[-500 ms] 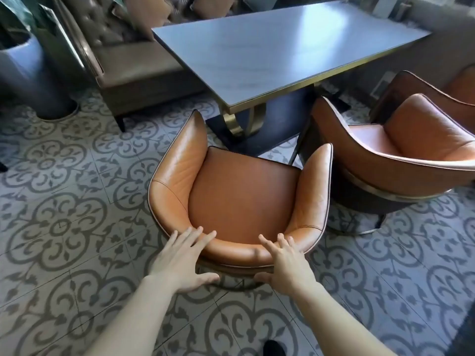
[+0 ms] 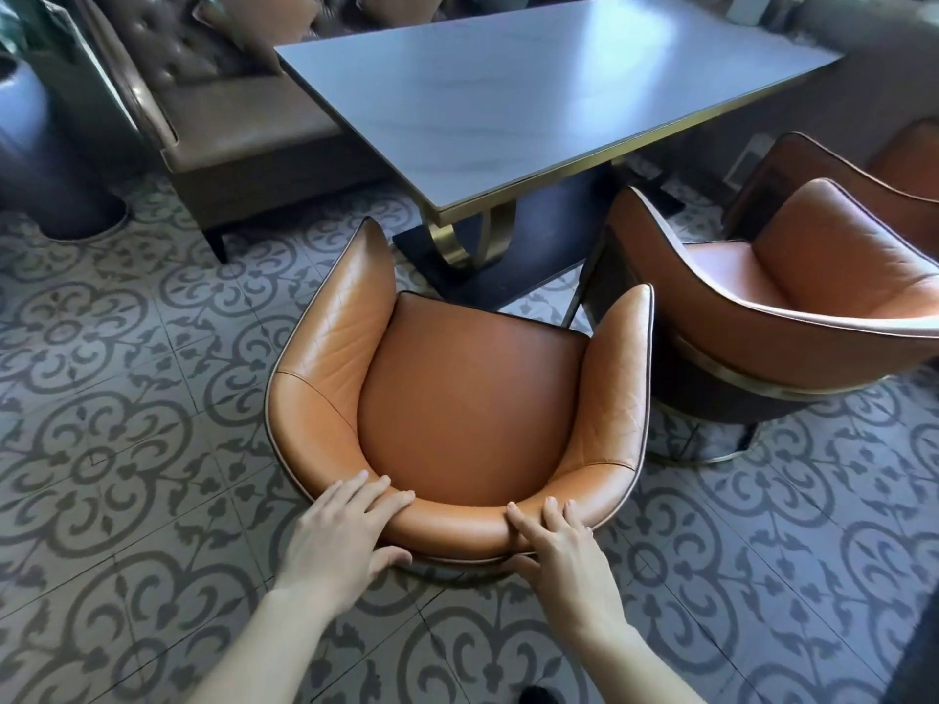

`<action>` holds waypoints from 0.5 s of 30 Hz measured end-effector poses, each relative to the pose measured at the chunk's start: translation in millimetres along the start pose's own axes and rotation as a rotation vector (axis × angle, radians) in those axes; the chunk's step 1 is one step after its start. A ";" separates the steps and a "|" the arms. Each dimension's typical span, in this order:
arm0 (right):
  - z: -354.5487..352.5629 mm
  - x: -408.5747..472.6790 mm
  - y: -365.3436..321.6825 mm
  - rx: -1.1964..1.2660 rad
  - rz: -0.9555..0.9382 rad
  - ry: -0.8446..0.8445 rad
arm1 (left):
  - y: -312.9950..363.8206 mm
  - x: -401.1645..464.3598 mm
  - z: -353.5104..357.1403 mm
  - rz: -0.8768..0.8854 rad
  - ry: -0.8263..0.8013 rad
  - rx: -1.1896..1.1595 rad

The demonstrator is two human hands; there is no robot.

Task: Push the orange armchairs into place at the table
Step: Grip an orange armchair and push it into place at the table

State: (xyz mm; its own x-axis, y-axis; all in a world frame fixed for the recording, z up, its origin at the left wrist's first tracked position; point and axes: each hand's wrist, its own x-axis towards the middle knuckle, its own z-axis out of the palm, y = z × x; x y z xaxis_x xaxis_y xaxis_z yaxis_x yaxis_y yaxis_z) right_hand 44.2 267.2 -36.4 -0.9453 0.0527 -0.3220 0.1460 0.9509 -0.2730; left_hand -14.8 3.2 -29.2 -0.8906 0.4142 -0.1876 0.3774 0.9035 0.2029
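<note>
An orange leather armchair (image 2: 472, 393) stands in front of me, its open side facing the near end of the grey table (image 2: 533, 94). My left hand (image 2: 345, 536) grips the curved backrest on the left, fingers over the top and thumb underneath. My right hand (image 2: 559, 546) grips the backrest on the right the same way. A second orange armchair (image 2: 762, 317) stands to the right, angled away from the table's long side. Part of a third orange armchair (image 2: 838, 180) shows behind it at the right edge.
The table has a gold rim and a gold-and-black pedestal base (image 2: 472, 246) between the near chair and the tabletop. A brown tufted sofa (image 2: 213, 124) lines the table's far left side. A dark planter (image 2: 45, 160) stands at far left on patterned floor tiles.
Both hands have closed tighter on the backrest, fingers curled further over its top. The chair sits about where it was relative to the table.
</note>
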 end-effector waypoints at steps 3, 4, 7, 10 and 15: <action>2.9 0.8 2.6 -0.003 -0.008 0.010 | -1.3 1.7 0.5 -0.015 -0.006 0.016; 2.8 1.4 3.0 -0.001 -0.007 0.008 | -1.3 2.3 0.5 -0.015 -0.004 0.017; -1.9 5.5 1.5 0.001 0.003 0.008 | -1.6 5.0 -1.0 -0.020 0.019 0.027; -10.5 13.6 -3.0 0.017 0.028 -0.025 | -1.3 11.2 -6.6 -0.033 0.032 0.024; -15.7 31.7 -7.3 0.034 0.010 -0.021 | -9.0 28.3 -12.7 -0.029 0.042 0.014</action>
State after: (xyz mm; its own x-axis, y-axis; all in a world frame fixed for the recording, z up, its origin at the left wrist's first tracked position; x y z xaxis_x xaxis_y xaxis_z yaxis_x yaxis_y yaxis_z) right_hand 8.6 266.7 -30.4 -0.9376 0.0550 -0.3433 0.1652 0.9393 -0.3007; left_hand -46.7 5.4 -24.1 -0.9108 0.3836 -0.1528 0.3550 0.9165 0.1844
